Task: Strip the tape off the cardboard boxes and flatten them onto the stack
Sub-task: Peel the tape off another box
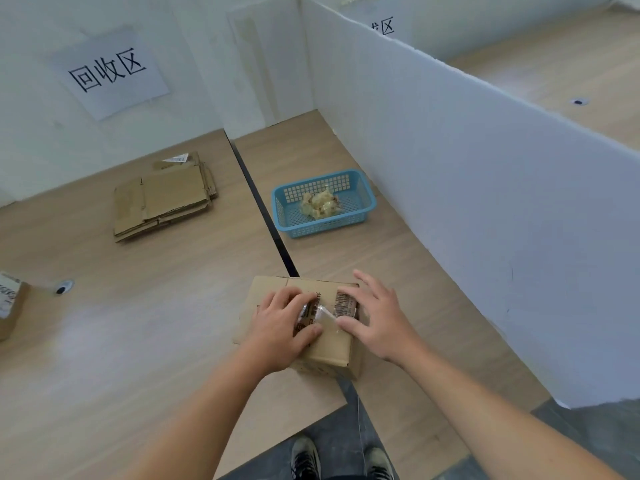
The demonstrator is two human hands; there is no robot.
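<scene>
As the box [332,351] sits upright, left hand [280,327] curls pinching tape [325,315], right hand [381,320] splayed flat on top.

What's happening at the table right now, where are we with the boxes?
A person is working on a cardboard box at the near table edge. The left hand seems to pinch a loose strip of clear tape on top, while the right hand rests open on the box. The box is not yet flattened. Crumpled tape lies in the blue basket, flattened boxes form a stack farther left, and another box waits at the left edge.
</scene>
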